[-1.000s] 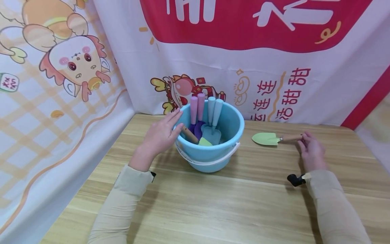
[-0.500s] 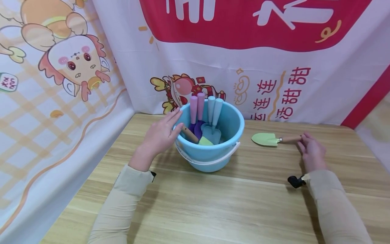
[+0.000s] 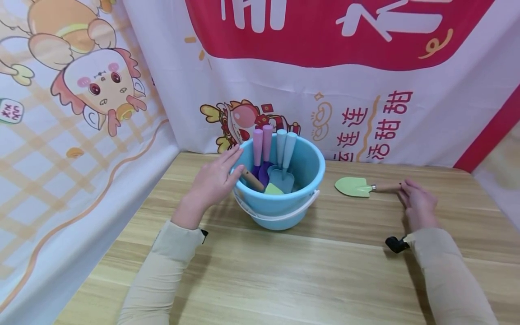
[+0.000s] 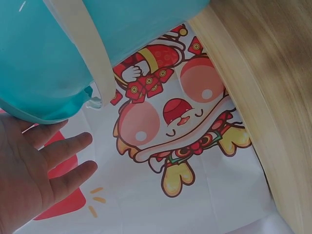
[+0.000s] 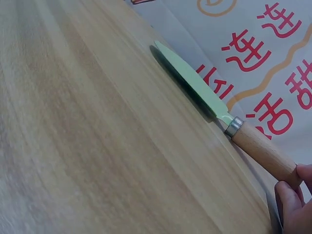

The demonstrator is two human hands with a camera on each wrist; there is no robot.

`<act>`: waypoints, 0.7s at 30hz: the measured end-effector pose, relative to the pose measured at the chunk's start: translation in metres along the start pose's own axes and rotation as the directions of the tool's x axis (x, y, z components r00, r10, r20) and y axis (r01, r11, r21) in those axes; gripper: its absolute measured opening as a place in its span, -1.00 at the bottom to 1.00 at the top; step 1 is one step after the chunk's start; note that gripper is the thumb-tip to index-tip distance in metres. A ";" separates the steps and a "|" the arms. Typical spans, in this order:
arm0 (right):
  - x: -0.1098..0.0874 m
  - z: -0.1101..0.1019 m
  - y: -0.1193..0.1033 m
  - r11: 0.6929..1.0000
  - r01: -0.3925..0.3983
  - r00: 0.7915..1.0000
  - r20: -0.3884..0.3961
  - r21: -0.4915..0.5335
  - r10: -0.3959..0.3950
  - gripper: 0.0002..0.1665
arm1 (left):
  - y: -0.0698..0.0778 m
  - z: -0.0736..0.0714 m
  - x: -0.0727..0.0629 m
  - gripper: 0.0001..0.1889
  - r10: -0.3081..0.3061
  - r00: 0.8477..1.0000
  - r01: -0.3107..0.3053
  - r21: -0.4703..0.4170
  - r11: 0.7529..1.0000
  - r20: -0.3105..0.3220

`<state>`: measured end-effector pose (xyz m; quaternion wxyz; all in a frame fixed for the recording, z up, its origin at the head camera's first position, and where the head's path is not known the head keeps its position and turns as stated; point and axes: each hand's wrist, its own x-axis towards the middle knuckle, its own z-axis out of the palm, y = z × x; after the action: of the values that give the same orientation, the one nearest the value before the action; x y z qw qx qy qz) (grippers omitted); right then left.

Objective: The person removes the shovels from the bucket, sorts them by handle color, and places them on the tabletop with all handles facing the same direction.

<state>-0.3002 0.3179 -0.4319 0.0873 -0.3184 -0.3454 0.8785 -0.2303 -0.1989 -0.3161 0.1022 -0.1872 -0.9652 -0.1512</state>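
A light-blue bucket stands on the wooden table with a white handle hanging at its front. My left hand rests against the bucket's left rim; in the left wrist view its fingers are extended and spread. At the right, my right hand pinches the wooden handle's end of a green trowel between thumb and fingers. In the right wrist view the trowel's blade points away from the hand, low over the table.
Inside the bucket stand two pink-handled tools, two blue-handled scoops and a wooden-handled green tool. A printed cloth hangs close behind the bucket, and another patterned cloth borders the table's left side.
My right hand and the trowel have shifted very slightly, with the hand a touch lower in view. The left hand and the bucket stay put.
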 end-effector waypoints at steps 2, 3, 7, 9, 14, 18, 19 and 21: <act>0.000 -0.001 0.000 1.000 0.003 1.000 -0.002 0.002 -0.003 -0.59 | 0.000 0.000 0.000 -0.33 0.001 1.000 -0.001 0.001 1.000 0.001; 0.000 -0.002 -0.001 1.000 0.002 1.000 -0.003 0.006 -0.002 -0.58 | 0.000 0.000 0.000 -0.33 0.003 1.000 -0.003 0.000 1.000 0.000; 0.001 -0.005 -0.004 1.000 0.005 0.999 -0.037 0.017 -0.004 -0.59 | 0.001 0.000 -0.001 -0.34 0.004 1.000 -0.004 -0.003 1.000 -0.002; 0.000 -0.006 -0.006 1.000 0.002 0.999 -0.051 0.025 -0.001 -0.59 | 0.001 0.000 0.000 -0.34 0.003 1.000 -0.003 -0.003 1.000 -0.001; -0.002 -0.006 -0.012 0.999 0.004 0.997 -0.080 0.043 0.000 -0.61 | 0.001 -0.001 -0.001 -0.34 0.002 1.000 -0.002 -0.008 1.000 -0.002; -0.005 -0.005 -0.017 0.997 0.015 0.996 -0.094 0.082 -0.007 -0.64 | 0.001 -0.001 -0.001 -0.33 0.000 1.000 0.000 -0.008 1.000 0.001; -0.007 -0.004 -0.018 0.996 0.015 0.996 -0.094 0.086 -0.007 -0.65 | 0.001 -0.001 -0.001 -0.33 -0.001 1.000 0.001 -0.008 1.000 0.002; -0.011 -0.002 -0.019 0.996 0.013 0.996 -0.093 0.093 -0.004 -0.65 | 0.001 0.000 -0.001 -0.33 0.001 1.000 -0.001 -0.008 1.000 -0.001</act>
<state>-0.2919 0.3293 -0.4148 0.1217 -0.3529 -0.3006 0.8777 -0.2292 -0.1989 -0.3158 0.1021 -0.1878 -0.9645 -0.1553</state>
